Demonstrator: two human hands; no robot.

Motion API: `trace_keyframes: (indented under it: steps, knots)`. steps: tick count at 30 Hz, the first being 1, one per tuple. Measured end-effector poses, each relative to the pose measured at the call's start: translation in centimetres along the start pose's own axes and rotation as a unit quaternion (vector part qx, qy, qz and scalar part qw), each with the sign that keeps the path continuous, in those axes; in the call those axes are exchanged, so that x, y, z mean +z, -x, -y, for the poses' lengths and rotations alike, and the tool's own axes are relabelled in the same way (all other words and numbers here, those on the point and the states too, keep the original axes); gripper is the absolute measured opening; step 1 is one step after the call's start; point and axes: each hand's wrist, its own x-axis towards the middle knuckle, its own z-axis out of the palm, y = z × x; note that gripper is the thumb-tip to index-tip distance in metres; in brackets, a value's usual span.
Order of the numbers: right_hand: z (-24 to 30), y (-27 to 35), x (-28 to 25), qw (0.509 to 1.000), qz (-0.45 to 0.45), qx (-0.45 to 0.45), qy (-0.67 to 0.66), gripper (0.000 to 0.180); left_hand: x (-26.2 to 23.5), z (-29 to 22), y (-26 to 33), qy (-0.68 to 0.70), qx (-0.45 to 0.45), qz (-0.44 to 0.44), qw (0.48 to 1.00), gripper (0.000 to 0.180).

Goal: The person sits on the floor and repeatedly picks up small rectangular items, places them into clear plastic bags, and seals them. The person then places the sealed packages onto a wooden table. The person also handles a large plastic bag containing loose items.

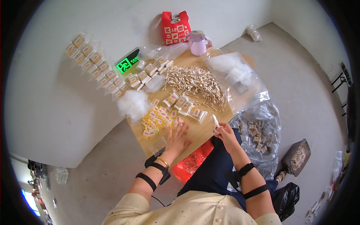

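My left hand (178, 138) rests on the wooden table (204, 131) with its fingers apart, its tips at the edge of a heap of small yellow-and-white printed cards (159, 119). In my right hand (226, 134), at the table's right front edge, a small clear packet (215, 121) is pinched upright; what fills it is hard to make out. Beyond my hands lies a short row of clear packs of cotton swabs (184, 105) with yellow labels. Behind that row spreads a big loose pile of cotton swabs (195, 83).
Clear plastic bags (133, 105) lie at the left edge, with more plastic sheeting (240, 71) at right. Stacked packs (96, 64) rise at far left. A green exit sign (127, 63), lilac jug (198, 45) and red bag (176, 30) stand behind. Right: a bin (296, 157).
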Motion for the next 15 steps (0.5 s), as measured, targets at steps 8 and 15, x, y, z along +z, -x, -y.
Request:
trace_keyframes:
  steps: [8,15]
  knots:
    - [2.6,2.6,0.5,0.988,0.054,0.045,-0.135,0.027,-0.6,-0.4,-1.9,0.134,-0.075,-0.107,0.982,0.086]
    - [7.1,7.2,-0.4,0.992,0.100,0.076,-0.005,0.041,-10.3,-9.4,-4.3,0.732,-0.017,-0.057,0.679,0.056]
